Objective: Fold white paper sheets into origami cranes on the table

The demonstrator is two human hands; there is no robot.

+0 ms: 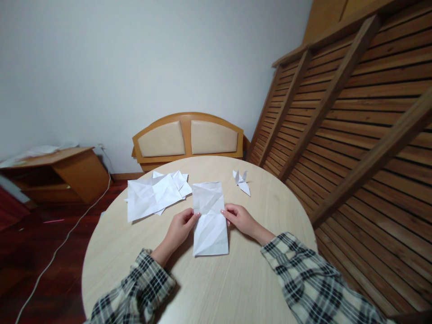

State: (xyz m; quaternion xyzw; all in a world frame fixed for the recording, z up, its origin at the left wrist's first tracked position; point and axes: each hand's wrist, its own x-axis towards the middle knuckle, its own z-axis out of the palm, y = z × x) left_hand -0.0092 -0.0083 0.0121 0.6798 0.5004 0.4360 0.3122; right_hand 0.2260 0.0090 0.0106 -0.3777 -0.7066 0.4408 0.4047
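Observation:
A white sheet of paper (211, 234), folded into an upright rectangle and marked with creases, is in front of me on the round table. Its left edge is pinched between the thumb and fingers of my left hand (181, 226). My right hand (241, 219) grips the opposite edge at about the same height, near a crease running across the middle. Beyond my right hand stands a small folded paper crane (241, 181). Several creased white papers (151, 195) lie overlapping to the left, beyond my left hand.
The pale round table (256, 279) has its curved edge near a slatted wooden frame (357, 135) on the right. A wooden headboard (187, 135) stands behind it. On the left, a white cable (69, 236) trails over the dark floor by a low wooden cabinet (72, 173).

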